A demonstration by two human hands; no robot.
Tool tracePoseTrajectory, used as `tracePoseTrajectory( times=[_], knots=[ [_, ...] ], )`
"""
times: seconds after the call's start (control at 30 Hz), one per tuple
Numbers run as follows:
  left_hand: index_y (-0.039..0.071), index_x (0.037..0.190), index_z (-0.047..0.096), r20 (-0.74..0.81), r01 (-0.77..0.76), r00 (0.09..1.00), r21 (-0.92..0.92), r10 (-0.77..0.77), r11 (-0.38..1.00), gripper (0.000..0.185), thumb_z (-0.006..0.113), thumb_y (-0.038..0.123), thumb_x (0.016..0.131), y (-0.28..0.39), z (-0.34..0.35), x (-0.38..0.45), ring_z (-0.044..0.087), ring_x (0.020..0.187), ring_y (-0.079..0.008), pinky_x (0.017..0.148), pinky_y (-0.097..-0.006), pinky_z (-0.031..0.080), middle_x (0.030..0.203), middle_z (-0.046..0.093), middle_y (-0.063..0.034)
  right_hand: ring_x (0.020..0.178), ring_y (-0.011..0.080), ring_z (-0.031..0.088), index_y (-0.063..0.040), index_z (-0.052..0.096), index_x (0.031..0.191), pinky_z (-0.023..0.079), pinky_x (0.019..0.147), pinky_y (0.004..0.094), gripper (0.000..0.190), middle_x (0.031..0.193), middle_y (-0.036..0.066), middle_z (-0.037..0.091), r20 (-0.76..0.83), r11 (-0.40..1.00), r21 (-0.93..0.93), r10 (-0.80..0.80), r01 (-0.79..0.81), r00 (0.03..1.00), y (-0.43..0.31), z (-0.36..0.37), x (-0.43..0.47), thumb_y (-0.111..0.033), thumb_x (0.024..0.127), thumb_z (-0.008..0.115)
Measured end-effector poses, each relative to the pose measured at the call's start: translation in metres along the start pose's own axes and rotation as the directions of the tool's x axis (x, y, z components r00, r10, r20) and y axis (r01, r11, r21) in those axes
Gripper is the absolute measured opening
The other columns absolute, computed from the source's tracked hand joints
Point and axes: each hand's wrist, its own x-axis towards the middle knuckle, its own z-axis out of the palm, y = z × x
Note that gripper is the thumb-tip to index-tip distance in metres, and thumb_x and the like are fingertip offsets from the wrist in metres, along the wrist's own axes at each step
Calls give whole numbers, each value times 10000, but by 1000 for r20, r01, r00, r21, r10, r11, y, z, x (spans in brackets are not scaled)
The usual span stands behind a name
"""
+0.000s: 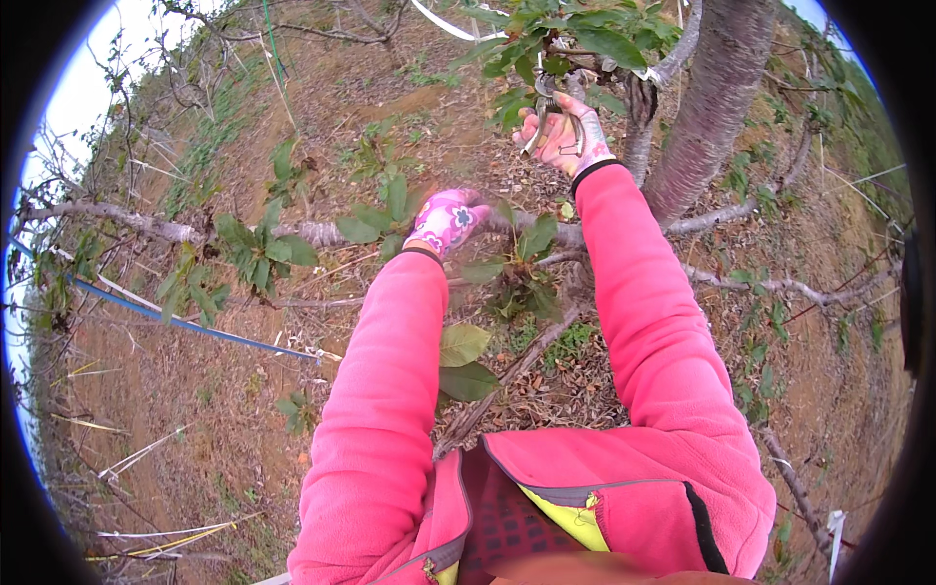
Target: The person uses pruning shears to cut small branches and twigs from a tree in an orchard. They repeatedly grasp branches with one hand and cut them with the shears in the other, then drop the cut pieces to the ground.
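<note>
My right hand [561,135], in a patterned glove, holds metal-handled pruning shears [545,110] at the upper right of the view. Their head points up among a cluster of green leaves [610,45] near the trunk. My left hand [447,219], in a pink and white flowered glove, is at a roughly horizontal tree branch [318,234] in the middle. Its fingers are blurred and partly hidden, so whether they grip the branch cannot be told. Leafy shoots stand on both sides of that hand.
A thick tree trunk [713,110] rises at the upper right. Side branches [797,287] spread right. A blue strap [197,330] crosses the left side, and pale ties [139,459] lie lower left. Dry leaves and soil cover the sloping ground [241,395].
</note>
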Motion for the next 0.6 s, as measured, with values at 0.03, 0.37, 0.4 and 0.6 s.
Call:
tracePoseTrajectory(
  times=[0.03, 0.37, 0.4, 0.6],
  knots=[
    [38, 1234, 634, -4, -4, 1000, 2, 4, 1000, 437, 643, 285, 873, 0, 0, 0, 650, 1072, -258, 929, -346, 487, 1160, 682, -153, 944, 309, 642, -41, 577, 1112, 562, 825, 567, 328, 1059, 164, 629, 23, 1000, -1, -21, 21, 1000, 1, 0, 1, -204, 845, 675],
    [44, 1237, 634, -25, -22, 999, 54, 24, 998, 446, 640, 287, 863, -3, 2, 3, 648, 1085, -279, 934, -361, 490, 1159, 679, -174, 618, 255, 602, 108, 532, 1086, 532, 815, 458, 469, 715, 113, 617, -53, 995, -39, -95, 93, 994, 3, -8, 19, -341, 952, 534],
    [49, 1236, 635, -25, -11, 1000, 39, 12, 999, 445, 639, 286, 859, -3, 2, 3, 648, 1086, -280, 937, -360, 489, 1161, 678, -172, 577, 214, 578, 94, 542, 1031, 540, 769, 409, 456, 617, 60, 578, -57, 984, -130, -130, 122, 990, 3, -9, 17, -356, 962, 529],
    [56, 1207, 652, -25, 41, 999, -2, -41, 999, 463, 641, 315, 823, 4, 0, -2, 636, 1106, -293, 958, -369, 478, 1181, 669, -172, 510, 188, 560, 14, 576, 1003, 538, 635, 361, 349, 620, 30, 554, -56, 857, -507, -132, 86, 990, 30, -7, -27, -328, 932, 588]
  ],
)
